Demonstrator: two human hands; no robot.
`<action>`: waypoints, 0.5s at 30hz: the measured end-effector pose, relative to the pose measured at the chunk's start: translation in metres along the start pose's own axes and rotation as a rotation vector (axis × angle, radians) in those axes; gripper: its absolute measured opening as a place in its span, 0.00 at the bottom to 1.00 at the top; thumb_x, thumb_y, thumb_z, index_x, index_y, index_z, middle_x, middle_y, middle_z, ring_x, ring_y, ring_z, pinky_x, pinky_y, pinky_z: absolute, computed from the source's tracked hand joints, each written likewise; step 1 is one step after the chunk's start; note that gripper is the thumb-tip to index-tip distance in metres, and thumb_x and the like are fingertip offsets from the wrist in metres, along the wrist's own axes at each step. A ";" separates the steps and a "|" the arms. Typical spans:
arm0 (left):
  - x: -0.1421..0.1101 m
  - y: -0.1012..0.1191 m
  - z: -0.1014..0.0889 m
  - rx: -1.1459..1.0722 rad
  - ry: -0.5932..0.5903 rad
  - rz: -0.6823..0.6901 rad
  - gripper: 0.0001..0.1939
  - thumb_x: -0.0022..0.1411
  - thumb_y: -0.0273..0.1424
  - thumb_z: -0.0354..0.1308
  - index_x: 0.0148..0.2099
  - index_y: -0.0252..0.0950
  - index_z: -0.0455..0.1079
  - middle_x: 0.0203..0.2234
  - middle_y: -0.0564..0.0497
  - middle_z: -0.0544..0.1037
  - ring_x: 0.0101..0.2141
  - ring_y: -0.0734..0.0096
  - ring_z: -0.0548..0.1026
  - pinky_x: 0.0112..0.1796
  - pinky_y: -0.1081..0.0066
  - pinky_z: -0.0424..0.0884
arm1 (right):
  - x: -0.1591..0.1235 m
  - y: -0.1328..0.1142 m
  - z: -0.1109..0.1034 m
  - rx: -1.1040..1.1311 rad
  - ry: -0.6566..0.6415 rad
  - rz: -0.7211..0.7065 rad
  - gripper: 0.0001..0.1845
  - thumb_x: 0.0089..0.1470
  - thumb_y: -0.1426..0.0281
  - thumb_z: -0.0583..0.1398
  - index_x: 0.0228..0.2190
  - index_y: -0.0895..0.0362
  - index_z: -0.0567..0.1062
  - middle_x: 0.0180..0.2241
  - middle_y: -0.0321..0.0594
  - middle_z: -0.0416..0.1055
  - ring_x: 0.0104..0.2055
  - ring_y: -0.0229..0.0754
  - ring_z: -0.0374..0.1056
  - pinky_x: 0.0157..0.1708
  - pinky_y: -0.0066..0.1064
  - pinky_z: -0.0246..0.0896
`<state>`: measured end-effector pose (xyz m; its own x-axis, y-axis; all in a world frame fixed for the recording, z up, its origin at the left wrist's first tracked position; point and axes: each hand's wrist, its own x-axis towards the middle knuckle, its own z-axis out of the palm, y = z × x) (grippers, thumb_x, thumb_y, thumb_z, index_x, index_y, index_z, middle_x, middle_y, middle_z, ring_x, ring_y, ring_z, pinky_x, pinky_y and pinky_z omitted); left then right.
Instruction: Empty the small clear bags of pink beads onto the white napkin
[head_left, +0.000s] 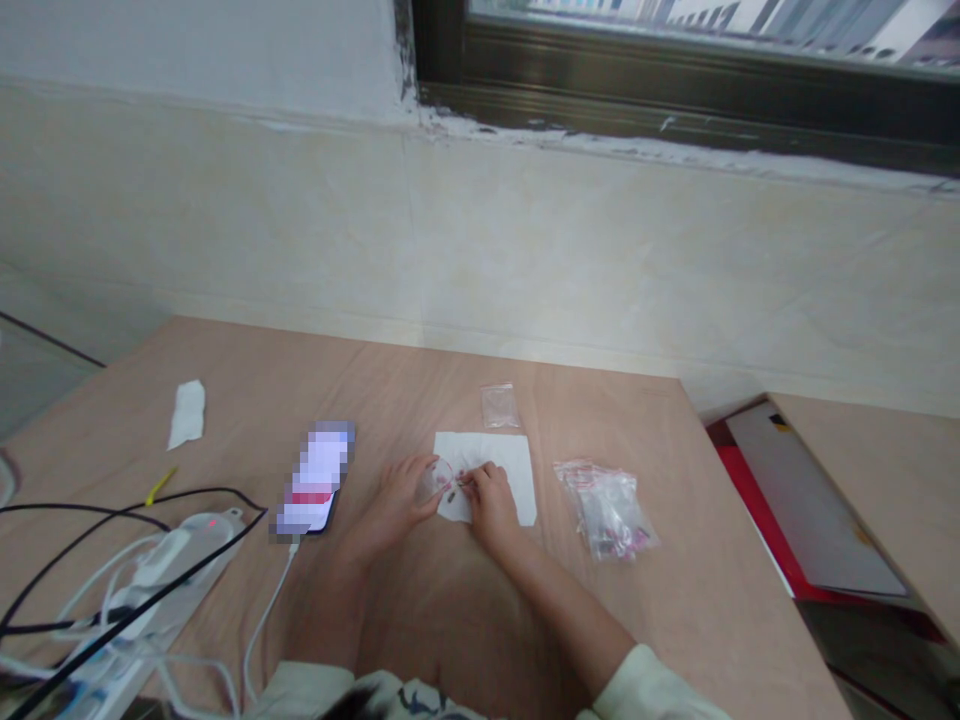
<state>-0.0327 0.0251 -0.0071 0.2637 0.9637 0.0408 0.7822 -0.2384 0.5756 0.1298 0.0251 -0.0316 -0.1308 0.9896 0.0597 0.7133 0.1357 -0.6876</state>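
Working close over a white paper tissue (510,465) near the middle of the wooden worktop (675,600), the left hand (405,497) holds a round clear lens in a thin rim (437,480) just above the tissue, its fingers curled around the rim. The right hand (491,510) comes in from the other side, its fingertips (474,478) pinched together right at the rim, though what they grip is too small to tell. Small brown specks (451,494) show just below the lens. The moment looks like fine fingerwork at the rim, and it calls for a steady pinch over the tissue. A clear plastic bag (499,405) lies towards the far edge, a bag of pink-marked packets (606,510) beyond the right hand, and a phone (311,478) beyond the left, with a power strip (150,580) and cables at the near left corner.
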 end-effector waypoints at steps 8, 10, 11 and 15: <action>0.001 0.010 0.001 -0.037 0.008 -0.008 0.19 0.50 0.32 0.53 0.46 0.35 0.60 0.40 0.45 0.70 0.42 0.61 0.67 0.43 0.60 0.62 | 0.001 -0.022 -0.012 0.225 0.069 -0.035 0.06 0.47 0.74 0.53 0.30 0.57 0.69 0.28 0.40 0.64 0.33 0.40 0.59 0.35 0.31 0.55; 0.000 0.008 -0.002 -0.054 0.028 -0.004 0.19 0.51 0.33 0.52 0.46 0.34 0.60 0.40 0.44 0.69 0.42 0.61 0.67 0.43 0.60 0.62 | 0.001 -0.018 -0.008 0.176 0.116 0.037 0.07 0.47 0.75 0.53 0.30 0.59 0.68 0.28 0.41 0.63 0.33 0.41 0.59 0.35 0.32 0.55; -0.001 0.006 -0.003 -0.059 0.034 -0.002 0.19 0.51 0.34 0.52 0.46 0.34 0.60 0.40 0.44 0.69 0.42 0.61 0.67 0.43 0.60 0.62 | 0.000 -0.015 -0.005 0.142 0.127 0.072 0.06 0.46 0.76 0.53 0.30 0.60 0.68 0.28 0.41 0.63 0.34 0.41 0.58 0.35 0.32 0.54; -0.005 -0.003 -0.005 -0.065 0.069 -0.011 0.19 0.51 0.33 0.53 0.46 0.35 0.60 0.40 0.45 0.69 0.41 0.62 0.67 0.43 0.61 0.63 | -0.001 -0.004 0.004 0.058 0.062 0.107 0.07 0.43 0.77 0.53 0.28 0.59 0.67 0.29 0.43 0.63 0.34 0.43 0.58 0.35 0.33 0.55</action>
<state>-0.0389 0.0219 -0.0049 0.2144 0.9727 0.0893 0.7460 -0.2220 0.6279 0.1245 0.0233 -0.0322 -0.0124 0.9996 0.0270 0.6797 0.0283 -0.7329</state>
